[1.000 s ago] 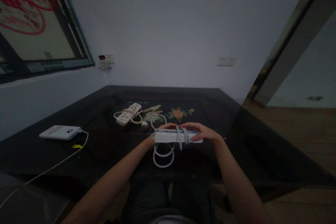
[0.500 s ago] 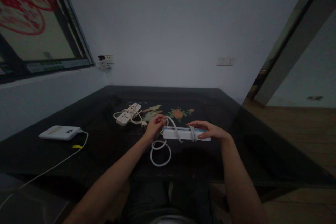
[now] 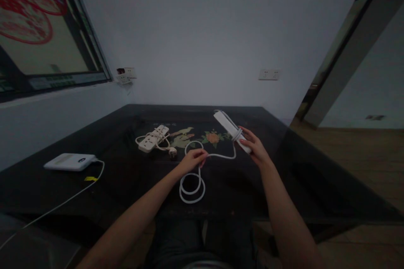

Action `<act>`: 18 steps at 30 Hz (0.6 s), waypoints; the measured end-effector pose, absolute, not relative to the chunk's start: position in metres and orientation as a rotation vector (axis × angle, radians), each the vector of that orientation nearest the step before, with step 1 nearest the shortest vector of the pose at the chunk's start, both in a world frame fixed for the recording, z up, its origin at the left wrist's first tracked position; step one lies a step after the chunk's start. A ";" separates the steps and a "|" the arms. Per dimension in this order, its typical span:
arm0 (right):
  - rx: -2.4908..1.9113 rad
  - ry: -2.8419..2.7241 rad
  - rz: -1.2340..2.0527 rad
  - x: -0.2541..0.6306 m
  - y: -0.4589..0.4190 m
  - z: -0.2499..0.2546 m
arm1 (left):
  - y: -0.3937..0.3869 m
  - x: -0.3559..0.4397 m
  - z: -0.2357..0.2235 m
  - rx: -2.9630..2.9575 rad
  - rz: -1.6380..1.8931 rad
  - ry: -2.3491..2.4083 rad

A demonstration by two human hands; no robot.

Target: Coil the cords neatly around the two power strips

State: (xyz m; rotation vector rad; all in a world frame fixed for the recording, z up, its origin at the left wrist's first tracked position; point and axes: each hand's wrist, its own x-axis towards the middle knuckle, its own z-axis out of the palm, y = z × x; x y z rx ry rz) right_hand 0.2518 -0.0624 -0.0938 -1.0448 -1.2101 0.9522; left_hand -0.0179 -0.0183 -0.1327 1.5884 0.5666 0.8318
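1. The white strip (image 3: 232, 129) is held at a slant just right of the pink flower (image 3: 212, 138) printed on the tabletop. Its upper end points away from the person and to the left; whether any part of it touches the table cannot be told.
2. The white cord (image 3: 222, 156) is wound around the strip near its lower end, then runs across the near side of the pink flower to the left hand. More of it loops on the near side of the flower and a little to the left.
3. The right hand (image 3: 256, 150), right of the flower and slightly nearer the person, grips the lower end of the strip between thumb and fingers.
4. The left hand (image 3: 195, 160), nearer the person than the flower and to its left, has its fingers closed on the cord.
5. Left of the flower, beyond a printed bird (image 3: 182, 139), lies a socket strip (image 3: 153, 139) with its own cord wrapped around it. Its plug (image 3: 172, 151) rests between that strip and the flower.
6. Far left of the flower, a white device (image 3: 69, 162) lies on the dark table (image 3: 126, 183), with a thin cable (image 3: 66, 199) attached and a yellow tag (image 3: 91, 178) beside it.
7. Beyond the flower and to its right, a double outlet (image 3: 269, 75) is on the wall (image 3: 195, 50).
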 end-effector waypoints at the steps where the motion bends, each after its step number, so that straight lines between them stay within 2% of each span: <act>1: -1.005 -1.212 0.959 0.250 -0.064 -0.092 | -0.019 -0.018 -0.133 1.616 0.788 0.559; 7: -0.655 -1.305 1.146 0.236 -0.075 -0.086 | -0.018 -0.018 -0.136 1.681 0.665 0.517; 12: -0.611 -1.481 1.314 0.215 -0.076 -0.091 | -0.019 -0.017 -0.138 1.630 0.684 0.495; 18: -0.655 -1.645 1.360 0.193 -0.072 -0.098 | -0.014 -0.020 -0.147 1.504 0.747 0.511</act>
